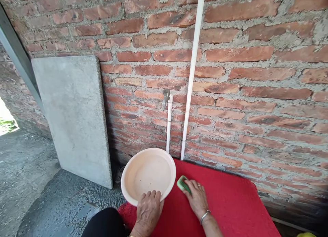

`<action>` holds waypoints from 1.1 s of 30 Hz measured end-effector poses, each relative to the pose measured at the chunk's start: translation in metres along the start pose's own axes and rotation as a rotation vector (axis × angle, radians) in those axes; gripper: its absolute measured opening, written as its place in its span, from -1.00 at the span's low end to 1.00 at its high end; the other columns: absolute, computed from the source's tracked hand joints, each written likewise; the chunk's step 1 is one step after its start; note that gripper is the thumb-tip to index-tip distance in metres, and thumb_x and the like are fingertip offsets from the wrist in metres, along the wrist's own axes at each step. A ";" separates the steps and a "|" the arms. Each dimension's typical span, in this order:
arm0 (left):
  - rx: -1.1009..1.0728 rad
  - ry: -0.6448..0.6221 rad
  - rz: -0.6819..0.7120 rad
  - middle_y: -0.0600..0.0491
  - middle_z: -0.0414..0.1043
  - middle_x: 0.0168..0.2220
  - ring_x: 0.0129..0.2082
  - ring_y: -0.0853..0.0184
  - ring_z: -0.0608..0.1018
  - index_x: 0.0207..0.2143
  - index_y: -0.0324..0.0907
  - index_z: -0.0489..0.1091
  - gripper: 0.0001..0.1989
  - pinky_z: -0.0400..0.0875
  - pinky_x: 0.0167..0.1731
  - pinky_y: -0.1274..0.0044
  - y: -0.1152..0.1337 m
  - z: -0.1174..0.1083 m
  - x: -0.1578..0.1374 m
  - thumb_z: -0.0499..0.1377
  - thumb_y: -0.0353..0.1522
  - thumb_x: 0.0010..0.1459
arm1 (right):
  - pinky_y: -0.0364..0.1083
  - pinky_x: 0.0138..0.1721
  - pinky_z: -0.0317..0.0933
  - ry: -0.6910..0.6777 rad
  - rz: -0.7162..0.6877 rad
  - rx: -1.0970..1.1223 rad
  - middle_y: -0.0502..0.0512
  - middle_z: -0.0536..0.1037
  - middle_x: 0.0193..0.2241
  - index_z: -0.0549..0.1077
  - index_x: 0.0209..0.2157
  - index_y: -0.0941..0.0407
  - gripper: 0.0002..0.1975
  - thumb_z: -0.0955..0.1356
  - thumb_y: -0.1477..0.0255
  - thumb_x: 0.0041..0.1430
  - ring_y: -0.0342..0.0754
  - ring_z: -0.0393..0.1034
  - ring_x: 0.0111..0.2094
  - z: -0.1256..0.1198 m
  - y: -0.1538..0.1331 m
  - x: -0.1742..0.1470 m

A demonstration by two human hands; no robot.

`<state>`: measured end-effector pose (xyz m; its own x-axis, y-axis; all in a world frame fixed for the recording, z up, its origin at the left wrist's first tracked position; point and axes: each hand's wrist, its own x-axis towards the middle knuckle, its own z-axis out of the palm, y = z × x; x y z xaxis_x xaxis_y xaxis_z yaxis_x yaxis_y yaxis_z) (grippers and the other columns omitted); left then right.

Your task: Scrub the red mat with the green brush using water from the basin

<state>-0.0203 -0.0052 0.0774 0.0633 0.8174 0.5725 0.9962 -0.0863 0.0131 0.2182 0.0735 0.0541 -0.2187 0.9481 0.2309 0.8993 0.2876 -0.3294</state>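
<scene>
My left hand point(148, 211) has its fingers curled over the near rim of a round, pale peach plastic basin point(130, 163). The basin rests at the left edge of a red-covered surface point(225, 196), tipped a little so its inside shows; a few dark specks lie in it. To the right of the basin, my right hand point(197, 197) grips a small green scrub brush point(182, 184) with a pale rim and a textured darker part. The brush is low over the red surface; whether it touches cannot be made out. A bracelet circles my right wrist.
Behind stands a brick wall point(251, 73) with a tap point(166, 97) on a short white pipe point(169, 127) and a taller white pipe point(191, 80). A grey slab point(74, 117) leans at left on wet concrete floor point(61, 203). My dark-clothed knee point(105, 225) is at the bottom.
</scene>
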 end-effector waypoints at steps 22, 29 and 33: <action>0.016 -0.051 0.007 0.15 0.43 -0.49 -0.42 0.27 0.46 -0.44 -0.08 0.42 -0.91 0.16 -0.30 0.37 0.001 -0.008 0.002 0.27 -0.39 0.12 | 0.00 -0.01 0.20 0.035 -0.073 0.019 0.03 0.54 0.00 0.46 0.05 -0.14 -0.70 0.28 0.28 0.30 0.03 0.39 -0.01 0.008 -0.032 0.008; 0.035 -0.072 0.022 0.12 0.44 -0.47 -0.40 0.25 0.47 -0.41 -0.09 0.43 -0.90 0.17 -0.29 0.37 0.001 -0.010 0.001 0.20 -0.40 0.20 | 0.01 -0.02 0.17 0.010 0.094 -0.126 0.08 0.52 0.02 0.43 0.11 -0.14 -0.64 0.27 0.23 0.32 0.05 0.38 -0.01 -0.006 0.005 0.033; 0.033 -0.082 0.028 0.10 0.44 -0.48 -0.40 0.25 0.47 -0.41 -0.11 0.44 -0.87 0.18 -0.30 0.39 0.003 -0.011 0.002 0.17 -0.40 0.23 | 0.10 -0.10 0.20 0.085 0.399 -0.254 0.30 0.52 -0.02 0.43 0.14 0.02 -0.58 0.21 0.22 0.34 0.18 0.42 -0.07 -0.041 0.074 0.024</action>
<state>-0.0184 -0.0106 0.0876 0.0948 0.8591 0.5030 0.9953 -0.0924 -0.0298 0.2951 0.1124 0.0726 0.1844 0.9602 0.2098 0.9732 -0.1486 -0.1755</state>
